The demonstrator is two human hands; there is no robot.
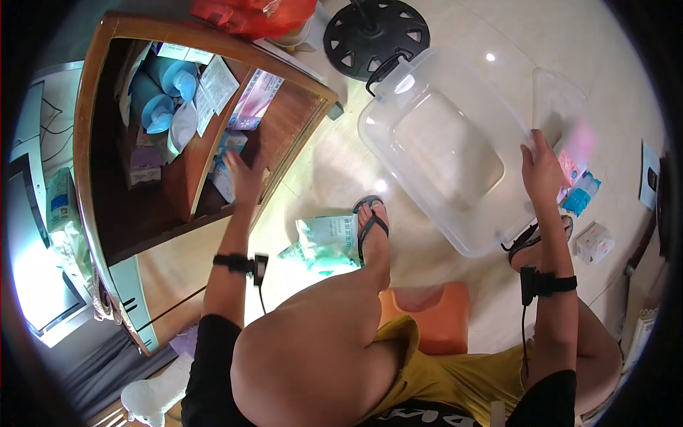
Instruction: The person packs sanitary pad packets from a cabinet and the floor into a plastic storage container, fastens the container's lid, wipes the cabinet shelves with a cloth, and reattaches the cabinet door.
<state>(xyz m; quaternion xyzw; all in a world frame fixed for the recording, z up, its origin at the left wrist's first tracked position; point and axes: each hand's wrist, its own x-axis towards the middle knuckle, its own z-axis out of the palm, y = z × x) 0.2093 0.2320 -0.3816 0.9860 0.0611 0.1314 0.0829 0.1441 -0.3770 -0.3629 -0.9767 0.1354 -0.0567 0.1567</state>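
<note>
My left hand (245, 175) is inside the right-hand compartment of a wooden cabinet (199, 167), its fingers apart and slightly blurred. Just beyond the fingertips are small blue-and-white packages (232, 142), partly hidden by the hand. A pink-and-white pack (257, 99) leans upright in the same compartment. My right hand (542, 169) is closed on the side rim of a clear plastic storage box (441, 206). The box stands on the floor, its inside visible from above, with a dark handle at its far end.
Blue pump-top bottles (153, 103) and papers fill the cabinet's left compartment. A green-white packet (327, 242) lies by my foot. Right of the box are a blue packet (583, 193), a pink pack (569, 167) and a small white carton (595, 242). A black round base (377, 43) stands behind.
</note>
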